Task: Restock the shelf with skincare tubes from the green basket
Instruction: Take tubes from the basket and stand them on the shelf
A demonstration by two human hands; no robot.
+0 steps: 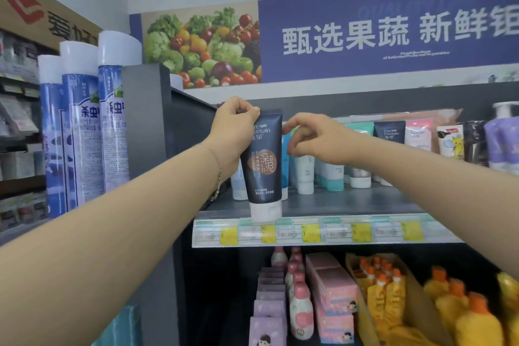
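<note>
A dark navy skincare tube (pixel 264 160) with a white cap stands upright, cap down, at the front left edge of the top grey shelf (pixel 337 202). My left hand (pixel 234 132) pinches the tube's crimped top end. My right hand (pixel 314 137) hovers just right of the tube with its fingers curled and apart, holding nothing. Behind the tube stand several white, teal and pale blue tubes (pixel 317 171), with another navy tube (pixel 389 132) and a pink one (pixel 418 135) further right. The green basket is out of view.
Tall blue insecticide cans (pixel 81 126) stand left of the shelf's dark side panel (pixel 148 121). Price labels (pixel 309 232) run along the shelf's front edge. The shelf below holds pink bottles (pixel 300 309), pink boxes (pixel 334 298) and orange-capped yellow pouches (pixel 384 298). A purple pump bottle (pixel 505 137) stands far right.
</note>
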